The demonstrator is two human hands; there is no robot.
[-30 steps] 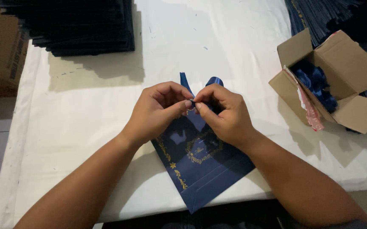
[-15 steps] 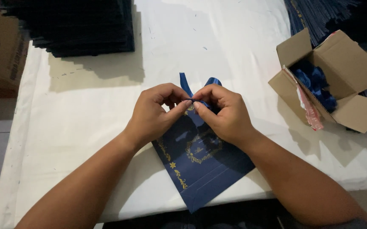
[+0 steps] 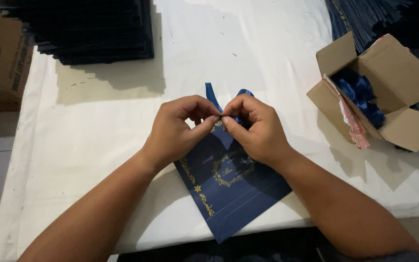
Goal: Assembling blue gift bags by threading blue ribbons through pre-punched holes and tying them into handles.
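A blue ribbon (image 3: 213, 98) is pinched at the top of a navy card (image 3: 229, 187) that lies flat on the white cloth (image 3: 98, 140), near the table's front edge. The card's long axis runs diagonally, from the pinch down toward its lower corner at the table edge. Two ribbon ends stick up just beyond the fingertips, away from the person. The left hand (image 3: 178, 128) and right hand (image 3: 258, 128) meet thumb to forefinger over the ribbon, both closed tight on it and touching each other; neither is nearer. A dark stack (image 3: 93, 31) lies well apart at upper left, an open carton (image 3: 379, 92) with more ribbon at right.
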